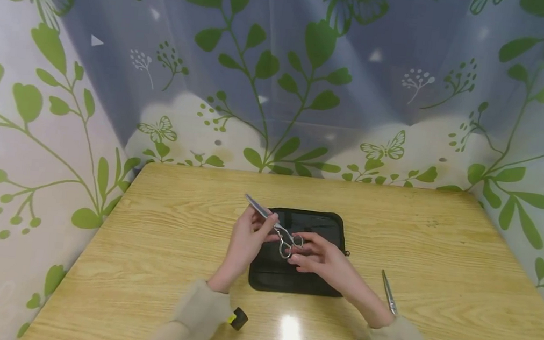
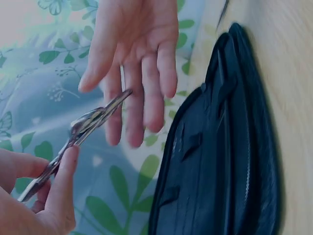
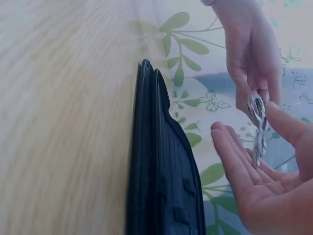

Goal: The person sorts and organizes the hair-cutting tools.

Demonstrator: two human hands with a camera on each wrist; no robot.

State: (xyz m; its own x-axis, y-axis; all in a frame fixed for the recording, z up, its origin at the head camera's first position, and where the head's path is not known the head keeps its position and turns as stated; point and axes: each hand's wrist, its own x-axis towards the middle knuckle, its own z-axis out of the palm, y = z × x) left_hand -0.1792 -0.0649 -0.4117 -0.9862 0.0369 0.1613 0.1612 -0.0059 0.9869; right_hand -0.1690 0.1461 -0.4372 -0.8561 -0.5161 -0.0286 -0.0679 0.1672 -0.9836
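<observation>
My left hand (image 1: 244, 240) pinches a pair of silver scissors (image 1: 258, 205) by the blades, between thumb and fingers. The scissors' blades point to the far left, and their finger rings face my right hand (image 1: 324, 261). In the left wrist view the right hand's fingers are nearly straight, palm showing, with a scissor ring (image 2: 124, 95) close to them; whether they touch, I cannot tell. Under both hands lies a black zippered case (image 1: 291, 285), opened out. Its inside has elastic loops, seen in the left wrist view.
A second pair of scissors (image 1: 389, 292) lies on the wooden table (image 1: 158, 246) to the right, its handles hidden behind my right forearm. A patterned curtain with green leaves (image 1: 271, 62) hangs beyond the table and on both sides.
</observation>
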